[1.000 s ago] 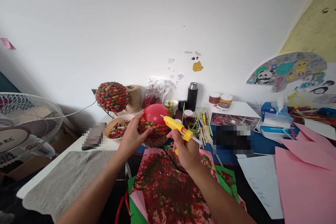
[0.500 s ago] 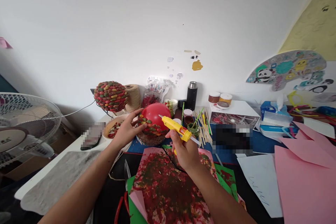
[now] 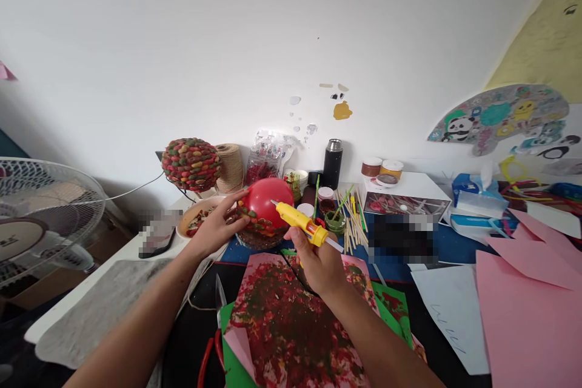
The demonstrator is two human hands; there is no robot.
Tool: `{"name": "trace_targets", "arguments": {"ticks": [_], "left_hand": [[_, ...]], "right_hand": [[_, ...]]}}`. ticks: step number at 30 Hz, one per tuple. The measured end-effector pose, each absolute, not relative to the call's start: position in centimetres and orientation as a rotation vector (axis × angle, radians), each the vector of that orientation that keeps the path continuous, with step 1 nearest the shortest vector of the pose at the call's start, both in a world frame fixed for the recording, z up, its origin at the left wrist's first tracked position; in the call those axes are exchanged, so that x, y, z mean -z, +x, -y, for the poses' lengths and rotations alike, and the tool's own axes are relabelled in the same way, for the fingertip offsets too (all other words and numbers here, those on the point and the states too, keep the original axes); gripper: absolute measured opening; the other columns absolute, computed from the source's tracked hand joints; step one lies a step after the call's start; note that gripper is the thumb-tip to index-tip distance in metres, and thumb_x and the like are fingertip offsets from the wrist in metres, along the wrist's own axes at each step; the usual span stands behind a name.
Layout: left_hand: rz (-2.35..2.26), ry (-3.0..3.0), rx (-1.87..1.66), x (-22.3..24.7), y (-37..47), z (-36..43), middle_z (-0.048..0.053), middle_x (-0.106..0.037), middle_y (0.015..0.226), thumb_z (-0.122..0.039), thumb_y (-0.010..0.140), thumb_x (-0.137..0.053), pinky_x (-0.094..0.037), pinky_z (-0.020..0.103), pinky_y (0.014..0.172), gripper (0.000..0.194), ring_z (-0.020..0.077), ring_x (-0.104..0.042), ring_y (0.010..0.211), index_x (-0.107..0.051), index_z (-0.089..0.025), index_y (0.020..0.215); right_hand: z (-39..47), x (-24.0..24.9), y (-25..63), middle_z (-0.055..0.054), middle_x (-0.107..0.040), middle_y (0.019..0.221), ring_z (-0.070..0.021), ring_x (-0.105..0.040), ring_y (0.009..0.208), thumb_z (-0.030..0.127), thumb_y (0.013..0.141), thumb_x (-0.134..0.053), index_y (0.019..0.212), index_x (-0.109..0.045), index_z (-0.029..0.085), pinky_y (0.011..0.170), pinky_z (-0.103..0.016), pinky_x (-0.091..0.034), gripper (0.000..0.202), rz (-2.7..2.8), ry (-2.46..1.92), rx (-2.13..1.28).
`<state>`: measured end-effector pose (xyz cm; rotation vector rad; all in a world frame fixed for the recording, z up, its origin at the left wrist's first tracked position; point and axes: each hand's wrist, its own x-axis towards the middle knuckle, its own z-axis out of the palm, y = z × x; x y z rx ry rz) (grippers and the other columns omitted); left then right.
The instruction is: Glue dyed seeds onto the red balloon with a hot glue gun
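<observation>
A red balloon (image 3: 265, 197) rests in a round basket (image 3: 259, 241), its lower part ringed with red, green and orange pieces. My left hand (image 3: 217, 227) lies against the balloon's left side, fingers spread over the coloured pieces. In my right hand (image 3: 318, 257) is a yellow glue gun (image 3: 300, 221), its nozzle pointing left, just in front of the balloon's right side. A clear glue stick sticks out of the gun's back end.
Left of the balloon are a finished-looking coloured ball (image 3: 191, 163), a twine spool (image 3: 230, 168) and a bowl (image 3: 184, 225). Red-handled scissors (image 3: 218, 345) lie beside paint-stained paper (image 3: 295, 321). A black bottle (image 3: 333, 163) and sticks (image 3: 352, 230) stand behind. A fan (image 3: 40, 224) is far left.
The balloon has turned a little, with its coloured pieces lower at the front. The glue gun has shifted slightly left. My left hand stays on the balloon's side.
</observation>
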<state>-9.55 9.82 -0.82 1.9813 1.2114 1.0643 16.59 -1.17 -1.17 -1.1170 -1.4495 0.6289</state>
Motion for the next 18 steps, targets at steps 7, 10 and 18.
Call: {"name": "trace_targets", "arguments": {"ticks": [7, 10, 18], "left_hand": [[-1.533, 2.363, -1.055, 1.9, -7.6, -8.9, 0.022, -0.038, 0.177, -0.068, 0.089, -0.077, -0.037, 0.064, 0.129, 0.092, 0.0445, -0.04, 0.162, -0.047, -0.025, 0.165], [-1.708, 2.406, -1.041, 2.5, -6.7, -8.9, 0.027, -0.034, 0.177, -0.072, 0.087, -0.077, -0.038, 0.068, 0.126, 0.099, 0.0504, -0.037, 0.162, -0.044, -0.021, 0.165], [-1.846, 2.479, -1.001, 2.7, -5.3, -9.4, 0.031, -0.045, 0.169, -0.069, 0.091, -0.073, -0.042, 0.065, 0.124, 0.097, 0.05, -0.043, 0.158, -0.041, -0.012, 0.163]], "right_hand": [[1.2, 1.3, 16.4, -0.005, -0.068, 0.062, -0.0206, -0.067, 0.056, 0.072, 0.107, -0.048, 0.083, -0.081, 0.021, 0.057, -0.03, -0.052, 0.065, 1.521, -1.109, -0.522], [1.1, 1.4, 16.4, -0.006, -0.072, 0.067, -0.0224, -0.071, 0.062, 0.07, 0.107, -0.05, 0.084, -0.082, 0.022, 0.062, -0.03, -0.056, 0.062, 1.539, -1.105, -0.504], [1.1, 1.7, 16.2, -0.007, -0.076, 0.071, -0.0228, -0.075, 0.064, 0.062, 0.111, -0.052, 0.087, -0.082, 0.021, 0.063, -0.03, -0.058, 0.056, 1.556, -1.061, -0.444]]}}
